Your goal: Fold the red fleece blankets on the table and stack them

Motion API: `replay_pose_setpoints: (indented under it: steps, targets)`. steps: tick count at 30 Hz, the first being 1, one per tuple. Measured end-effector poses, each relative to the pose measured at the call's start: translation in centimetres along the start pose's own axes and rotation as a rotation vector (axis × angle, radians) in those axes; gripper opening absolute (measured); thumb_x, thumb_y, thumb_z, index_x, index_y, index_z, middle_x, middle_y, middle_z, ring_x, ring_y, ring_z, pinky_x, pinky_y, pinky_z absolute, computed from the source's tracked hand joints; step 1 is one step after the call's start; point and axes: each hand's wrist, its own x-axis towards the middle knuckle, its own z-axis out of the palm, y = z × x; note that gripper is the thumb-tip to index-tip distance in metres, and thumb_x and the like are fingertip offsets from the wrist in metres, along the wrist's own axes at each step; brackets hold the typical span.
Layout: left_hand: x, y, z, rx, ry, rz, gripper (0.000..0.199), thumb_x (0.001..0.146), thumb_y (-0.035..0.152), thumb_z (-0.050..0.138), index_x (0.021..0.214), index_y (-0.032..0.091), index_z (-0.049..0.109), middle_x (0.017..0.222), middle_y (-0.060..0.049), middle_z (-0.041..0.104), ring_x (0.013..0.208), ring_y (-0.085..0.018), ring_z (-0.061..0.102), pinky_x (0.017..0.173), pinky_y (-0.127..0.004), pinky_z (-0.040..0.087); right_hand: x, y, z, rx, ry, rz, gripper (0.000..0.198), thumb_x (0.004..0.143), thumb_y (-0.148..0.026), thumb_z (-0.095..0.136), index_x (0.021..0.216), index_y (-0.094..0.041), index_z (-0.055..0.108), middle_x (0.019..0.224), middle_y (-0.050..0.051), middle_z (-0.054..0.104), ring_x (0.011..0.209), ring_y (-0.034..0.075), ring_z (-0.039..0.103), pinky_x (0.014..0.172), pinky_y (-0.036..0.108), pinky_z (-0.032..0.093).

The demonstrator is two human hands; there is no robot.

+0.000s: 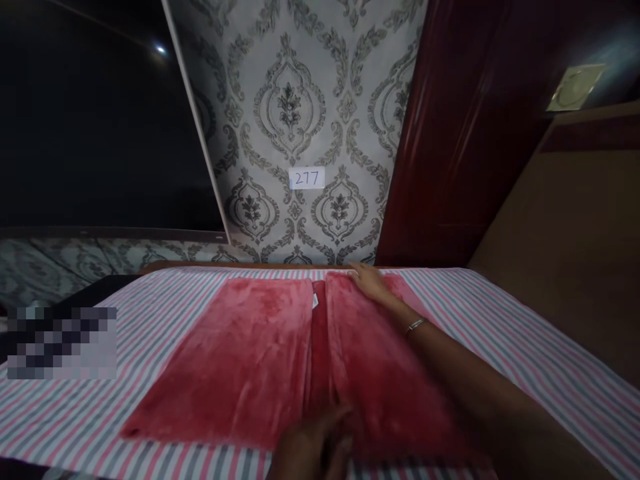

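In the head view, a folded red plush cloth (255, 360) is lying across the lower middle of the frame, its two side panels almost meeting over a narrow strip. The right hand (369, 281) is touching the far edge of the right-hand panel, just right of centre, fingers reaching over it; whether it is gripping, I cannot tell. The left hand (313, 443) is showing blurred at bottom centre, fingers bent, over the strip's near end; its grip I cannot tell either. The right forearm (465, 360) is hiding part of the right-hand panel, and a bracelet (415, 325) is circling its wrist. A white tag (315, 301) is showing beside the strip. Beneath, a striped cloth (500, 320) is covering the desk. A dark screen (95, 127) is filling the upper left, a "277" label (307, 178) is sitting on patterned wallpaper (290, 107) at upper centre, and a dark red panel (465, 120) is standing upper right.
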Motion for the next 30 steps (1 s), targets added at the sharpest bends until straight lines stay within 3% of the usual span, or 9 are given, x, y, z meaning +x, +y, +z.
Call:
replay_pose_setpoints:
  steps: [2, 4, 8, 13, 17, 20, 22, 26, 30]
  targets:
    - [1.7, 1.7, 0.0, 0.172, 0.051, 0.209, 0.041, 0.097, 0.032, 0.045, 0.135, 0.025, 0.059, 0.107, -0.008, 0.075, 0.095, -0.019, 0.07, 0.089, -0.034, 0.056, -1.6, 0.4, -1.3, -0.09, -0.016, 0.042, 0.05, 0.1, -0.041, 0.039, 0.146, -0.023, 0.048, 0.148, 0.015, 0.05, 0.139, 0.033, 0.039, 0.114, 0.058, 0.024]
    - [3.6, 2.6, 0.9, 0.33, 0.038, 0.321, 0.05, 0.095, 0.036, 0.052, 0.143, 0.025, 0.052, 0.136, -0.011, 0.063, 0.126, -0.028, 0.057, 0.105, -0.048, 0.048, -2.9, 0.6, -1.9, -0.193, -0.065, 0.106, 0.054, 0.1, -0.046, 0.038, 0.151, -0.027, 0.041, 0.156, 0.013, 0.04, 0.145, 0.035, 0.027, 0.114, 0.065, 0.016]
    - [5.4, 0.9, 3.9, 0.517, -0.114, 0.269, 0.077, 0.086, 0.052, 0.064, 0.153, 0.028, 0.035, 0.162, -0.015, 0.026, 0.149, -0.043, 0.018, 0.114, -0.071, 0.024, -4.5, 0.7, -1.0, -0.285, -0.191, 0.24, 0.06, 0.1, -0.053, 0.033, 0.155, -0.029, 0.033, 0.162, 0.011, 0.028, 0.15, 0.036, 0.017, 0.114, 0.067, 0.012]
    - [4.8, -1.9, 5.6, 0.554, -0.16, 0.244, 0.089, 0.085, 0.048, 0.067, 0.158, 0.032, 0.018, 0.166, -0.012, 0.004, 0.151, -0.041, 0.0, 0.116, -0.074, 0.01, -5.3, 0.9, 0.7, -0.319, -0.18, 0.27, 0.059, 0.101, -0.051, 0.028, 0.154, -0.025, 0.036, 0.161, 0.012, 0.031, 0.148, 0.036, 0.022, 0.115, 0.065, 0.012]
    - [4.6, -0.9, 4.9, 0.516, -0.155, 0.246, 0.083, 0.086, 0.05, 0.065, 0.156, 0.032, 0.026, 0.166, -0.01, 0.012, 0.152, -0.039, 0.006, 0.117, -0.07, 0.013, -5.5, 1.0, 0.5, -0.313, -0.179, 0.263, 0.059, 0.101, -0.05, 0.028, 0.154, -0.024, 0.036, 0.16, 0.013, 0.033, 0.148, 0.036, 0.023, 0.114, 0.065, 0.012]
    - [3.7, 0.0, 3.2, 0.461, -0.12, 0.262, 0.063, 0.092, 0.042, 0.058, 0.151, 0.03, 0.038, 0.158, -0.008, 0.038, 0.148, -0.03, 0.029, 0.119, -0.058, 0.028, -5.4, 0.9, 0.0, -0.296, -0.197, 0.282, 0.059, 0.101, -0.049, 0.03, 0.154, -0.025, 0.034, 0.16, 0.012, 0.032, 0.148, 0.035, 0.022, 0.114, 0.066, 0.014]
    - [2.4, -0.2, 1.7, 0.462, -0.025, 0.288, 0.053, 0.094, 0.032, 0.053, 0.146, 0.028, 0.045, 0.149, -0.007, 0.052, 0.14, -0.025, 0.043, 0.116, -0.05, 0.037, -5.2, 0.5, -0.5, -0.241, -0.135, 0.3, 0.059, 0.1, -0.044, 0.034, 0.154, -0.022, 0.035, 0.161, 0.013, 0.031, 0.148, 0.035, 0.021, 0.114, 0.066, 0.015]
    - [-1.1, -3.0, -1.1, 0.607, 0.196, 0.355, 0.061, 0.087, 0.027, 0.06, 0.146, 0.021, 0.044, 0.145, -0.015, 0.053, 0.135, -0.031, 0.047, 0.111, -0.056, 0.04, -4.5, -2.7, -0.5, 0.183, 0.091, 0.171, 0.055, 0.093, -0.024, 0.043, 0.146, -0.013, 0.047, 0.155, 0.017, 0.04, 0.146, 0.033, 0.027, 0.119, 0.055, 0.02]
    - [-3.4, -7.1, -1.3, 0.721, 0.253, 0.285, 0.076, 0.083, 0.025, 0.062, 0.153, 0.018, 0.032, 0.151, -0.018, 0.046, 0.139, -0.034, 0.042, 0.11, -0.058, 0.038, -3.4, -7.7, 2.3, 0.422, -0.04, 0.089, 0.046, 0.09, -0.02, 0.045, 0.134, -0.017, 0.059, 0.129, 0.011, 0.065, 0.119, 0.024, 0.058, 0.104, 0.038, 0.046]
